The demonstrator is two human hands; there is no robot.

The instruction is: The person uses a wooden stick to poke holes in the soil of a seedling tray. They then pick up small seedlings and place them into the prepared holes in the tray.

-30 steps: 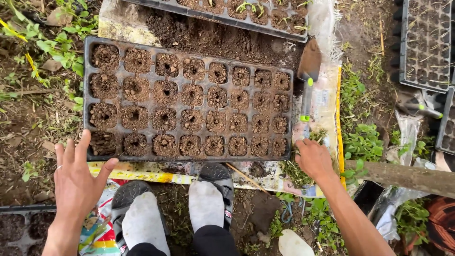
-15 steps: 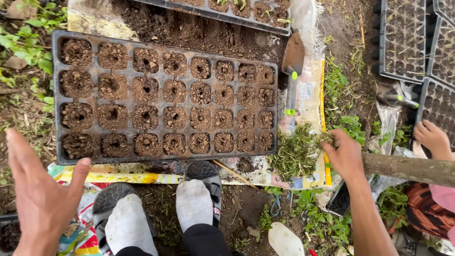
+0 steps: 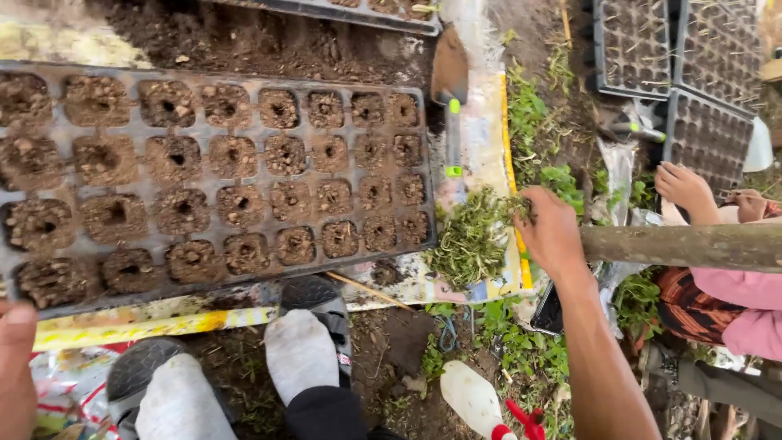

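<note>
Two or three fingertips of the right hand (image 3: 552, 236) are curled loosely into the seedling heap (image 3: 472, 238), apparently pinching some stems (the grip itself is hidden). The heap lies on the sheet (image 3: 489, 138) just beside the soil-filled tray (image 3: 216, 186). Single seedlings are best teased free gently; only the left hand (image 3: 16, 358) edge shows, fingers unreadable.

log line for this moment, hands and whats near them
right hand: on seedlings | left hand: free, by tray | trowel: beside tray
</note>
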